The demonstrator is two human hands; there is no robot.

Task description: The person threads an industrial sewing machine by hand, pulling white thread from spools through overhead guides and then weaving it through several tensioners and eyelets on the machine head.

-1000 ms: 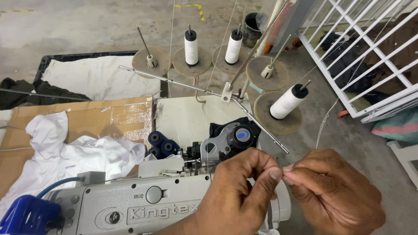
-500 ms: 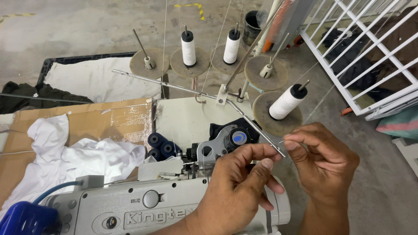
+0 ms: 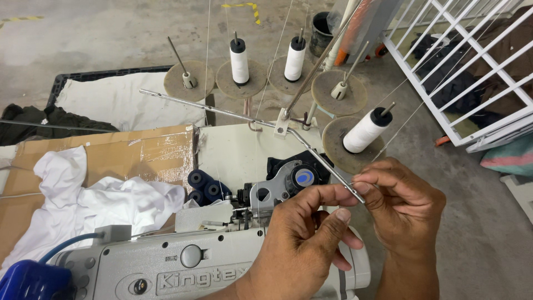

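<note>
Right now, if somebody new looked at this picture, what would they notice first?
First the two hands low in the middle: the left hand and right hand meet at the tip of a thin metal rod, fingers pinched where a fine white thread comes down. Behind them, white thread spools stand on round discs. Below lies the grey sewing machine, with white cloth to its left.

The floor (image 3: 100, 33) is bare grey concrete, stained in places, with a strip of yellow-and-black marking tape (image 3: 244, 6) near the top edge. A white metal grille (image 3: 472, 72) leans across the upper right with dark cloth behind it, and a dark bucket (image 3: 321, 30) stands on the floor beside it. Daylight falls evenly, with soft shadows only.
</note>
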